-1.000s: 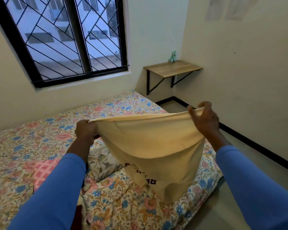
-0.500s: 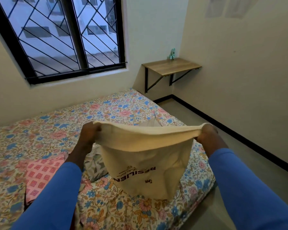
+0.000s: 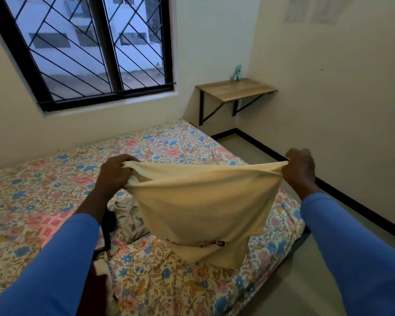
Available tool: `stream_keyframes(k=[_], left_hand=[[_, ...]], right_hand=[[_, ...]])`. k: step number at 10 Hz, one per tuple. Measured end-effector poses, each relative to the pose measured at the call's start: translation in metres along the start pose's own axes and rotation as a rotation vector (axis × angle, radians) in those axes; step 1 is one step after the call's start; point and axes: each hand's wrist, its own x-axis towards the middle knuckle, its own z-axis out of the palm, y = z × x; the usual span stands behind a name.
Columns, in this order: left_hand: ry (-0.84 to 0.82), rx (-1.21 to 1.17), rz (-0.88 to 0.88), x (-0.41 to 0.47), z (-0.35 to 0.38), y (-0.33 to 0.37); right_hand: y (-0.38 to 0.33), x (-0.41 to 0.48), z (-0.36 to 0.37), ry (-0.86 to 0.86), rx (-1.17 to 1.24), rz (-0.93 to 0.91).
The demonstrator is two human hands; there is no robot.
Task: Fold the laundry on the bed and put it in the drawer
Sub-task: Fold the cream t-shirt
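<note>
While the cream shirt [image 3: 201, 210] hangs stretched in the air above the floral bed [image 3: 55, 179], the left hand [image 3: 115, 173] grips one top corner. The right hand [image 3: 300, 171] clutches the other, fingers curled tight.

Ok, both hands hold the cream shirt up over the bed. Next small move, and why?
Probably lay it flat on the floral bed: left hand and right hand grip the cream shirt by its top corners, and it hangs unfolded in the air, needing a surface for folding.

Blue sleeves [image 3: 55, 270], bare left hand [image 3: 114, 174], right hand [image 3: 300, 169]
</note>
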Motion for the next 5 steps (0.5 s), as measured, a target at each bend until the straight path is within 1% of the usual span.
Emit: stream_keyframes(k=[1, 2, 3, 4, 5], left_hand=[[0.294, -0.66, -0.498, -0.004, 0.009, 0.011], [0.288, -0.874, -0.622, -0.01, 0.019, 0.019], [0.27, -0.772, -0.568, -0.017, 0.017, 0.023], [0.375, -0.517, -0.493, -0.014, 0.009, 0.015], [0.52, -0.28, -0.55, 0.0, 0.003, 0.008]], right_hand=[[0.061, 0.023, 0.013, 0.061, 0.407, 0.509], [0.128, 0.088, 0.044, 0.044, 0.696, 0.738], [0.123, 0.081, 0.044, 0.031, 0.663, 0.613], [0.067, 0.008, 0.003, 0.046, 0.484, 0.481], [0.035, -0.018, -0.029, 0.151, 0.355, 0.287]])
